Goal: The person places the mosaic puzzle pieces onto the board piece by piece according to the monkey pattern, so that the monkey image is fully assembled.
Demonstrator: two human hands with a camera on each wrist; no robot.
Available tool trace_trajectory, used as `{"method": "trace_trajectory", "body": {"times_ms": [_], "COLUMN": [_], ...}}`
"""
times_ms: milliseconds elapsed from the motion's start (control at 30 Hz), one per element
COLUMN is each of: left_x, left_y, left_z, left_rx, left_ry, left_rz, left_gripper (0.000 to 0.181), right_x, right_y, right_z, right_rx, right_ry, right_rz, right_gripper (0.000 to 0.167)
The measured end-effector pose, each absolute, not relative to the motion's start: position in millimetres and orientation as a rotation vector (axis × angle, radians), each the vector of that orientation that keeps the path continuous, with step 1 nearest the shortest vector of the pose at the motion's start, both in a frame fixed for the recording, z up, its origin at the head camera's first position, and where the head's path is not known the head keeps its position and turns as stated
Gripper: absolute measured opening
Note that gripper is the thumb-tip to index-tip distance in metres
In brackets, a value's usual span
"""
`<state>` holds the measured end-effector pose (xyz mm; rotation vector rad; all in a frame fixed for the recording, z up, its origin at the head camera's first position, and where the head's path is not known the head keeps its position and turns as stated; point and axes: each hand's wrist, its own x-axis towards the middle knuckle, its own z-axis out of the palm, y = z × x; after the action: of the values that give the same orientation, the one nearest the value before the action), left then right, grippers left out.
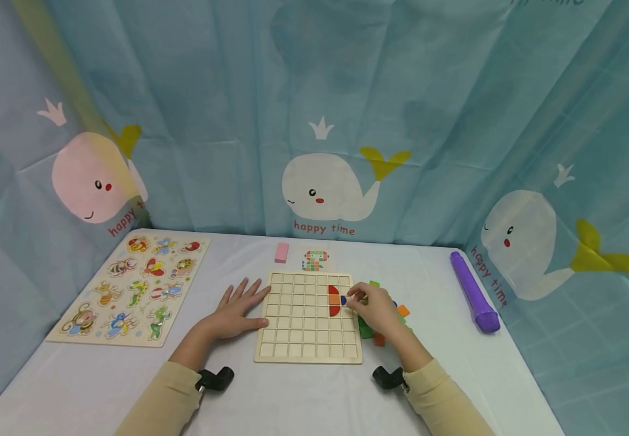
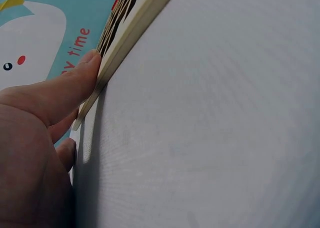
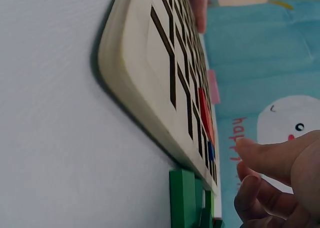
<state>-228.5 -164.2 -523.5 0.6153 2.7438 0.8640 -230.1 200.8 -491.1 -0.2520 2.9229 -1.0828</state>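
Note:
A light wooden grid board (image 1: pixel 292 327) lies on the table. My left hand (image 1: pixel 238 313) rests with spread fingers against its left edge; the left wrist view shows the thumb (image 2: pixel 82 78) along the rim. Near the board's right edge are two red rounded pieces (image 1: pixel 334 310), an orange square (image 1: pixel 334 300) between them, and a small blue piece (image 1: pixel 343 300) beside it. My right hand (image 1: pixel 374 307) hovers over the right edge, fingertips close to the blue piece. In the right wrist view its loosely bent fingers stand apart from the board, with nothing seen between them.
Several coloured blocks, including a green one (image 1: pixel 366 330) and an orange one (image 1: pixel 403 310), lie around the right hand. Behind the board are a pattern card (image 1: pixel 316 260) and a pink block (image 1: pixel 282 252). An insect puzzle (image 1: pixel 129 290) lies left, a purple microphone-shaped object (image 1: pixel 472 290) right.

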Motion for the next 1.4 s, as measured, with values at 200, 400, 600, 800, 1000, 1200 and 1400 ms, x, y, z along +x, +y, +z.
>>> {"method": "trace_trajectory", "body": {"times_ms": [200,400,600,800,1000,1200,1400], "left_x": [-228.7,-229.0,-228.6,-228.3,-229.6,-230.5,-230.6], "left_y": [-164.4,-165.4,-165.6,-165.9,-166.3,-165.9,-165.4], "left_z": [-523.0,-523.5,-522.7,-522.9,-526.4,-527.1,-525.7], "left_rx": [0.586,0.582,0.571,0.571,0.568,0.573,0.579], "left_ry": [2.737,2.747,2.745,2.749,2.741,2.739,2.738], "left_rz": [0.822,0.817,0.81,0.817,0.83,0.84,0.839], "left_gripper": [0.084,0.085,0.085,0.084,0.085,0.085,0.085], "right_x": [-226.8,-223.2,-222.2,-225.5,-231.4,-236.2,-237.4], "right_y": [216.7,234.0,247.4,251.2,250.3,251.5,250.6], "right_z": [-491.0,-492.2,-494.9,-497.4,-500.3,-501.9,-495.8], "right_rx": [-0.188,-0.157,-0.149,-0.154,-0.156,-0.122,-0.079], "right_ry": [2.937,2.945,2.949,2.939,2.945,2.955,2.908], "right_rz": [-1.069,-1.07,-1.033,-1.033,-1.009,-0.966,-1.081], "right_gripper": [0.019,0.018,0.02,0.019,0.022,0.025,0.02]}}
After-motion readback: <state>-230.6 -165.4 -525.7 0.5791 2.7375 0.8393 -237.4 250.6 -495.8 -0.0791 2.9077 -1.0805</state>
